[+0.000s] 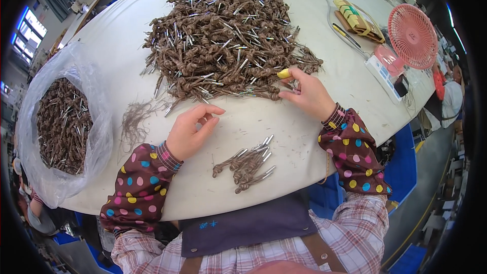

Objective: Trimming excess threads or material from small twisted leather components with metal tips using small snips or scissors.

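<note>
A large heap of knotted brown cords with shiny metal tips point(218, 45) lies on the pale table in front of me. My right hand point(308, 94) is at the heap's near right edge, thumb and forefinger apart, the thumb beside a brown knot. A yellow cover point(283, 73) sits on one of its fingertips. Below the heap, my left hand point(192, 131) hovers with loosely curled fingers and nothing in it. Between my forearms, nearer to me, lies a small group of the same knotted cords point(244, 166), most metal tips pointing up and right.
At the left stands a clear plastic bag point(96, 127) full of similar cords, with loose brown fibres point(136, 124) beside it. To the right are a pink fan point(413, 35), a white power strip point(383, 77), a yellow-and-brown package point(359, 20) and a yellow-black cutter point(346, 34).
</note>
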The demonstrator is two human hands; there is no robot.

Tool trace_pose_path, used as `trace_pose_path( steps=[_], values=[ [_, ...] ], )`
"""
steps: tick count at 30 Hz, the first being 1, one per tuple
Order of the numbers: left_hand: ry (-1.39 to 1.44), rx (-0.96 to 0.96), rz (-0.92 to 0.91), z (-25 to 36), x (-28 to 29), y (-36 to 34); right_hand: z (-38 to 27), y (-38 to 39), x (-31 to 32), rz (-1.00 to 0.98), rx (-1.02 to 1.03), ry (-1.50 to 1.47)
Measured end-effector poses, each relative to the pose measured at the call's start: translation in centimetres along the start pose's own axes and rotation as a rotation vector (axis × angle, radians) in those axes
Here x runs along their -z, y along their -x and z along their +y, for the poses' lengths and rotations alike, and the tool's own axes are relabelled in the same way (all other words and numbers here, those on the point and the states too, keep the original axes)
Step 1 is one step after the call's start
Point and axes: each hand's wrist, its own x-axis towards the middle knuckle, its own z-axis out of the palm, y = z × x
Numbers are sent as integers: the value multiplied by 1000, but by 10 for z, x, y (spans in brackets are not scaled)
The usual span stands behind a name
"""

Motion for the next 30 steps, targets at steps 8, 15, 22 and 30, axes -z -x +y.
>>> trace_pose_path(
  steps=[8, 15, 22, 30],
  values=[
    [-470, -315, 86, 13, -27, -29, -6, 4, -47, -80, 237, -77],
    [-706, -322, 47, 4, -22, -22, -20, -3, -46, -88, 107, -256],
    [428, 219, 17, 18, 6, -8, -33, -15, -47, -47, 75, -303],
    [1013, 262, 392, 15, -17, -3, -65, -9, -95, -108, 81, -805]
  ],
)
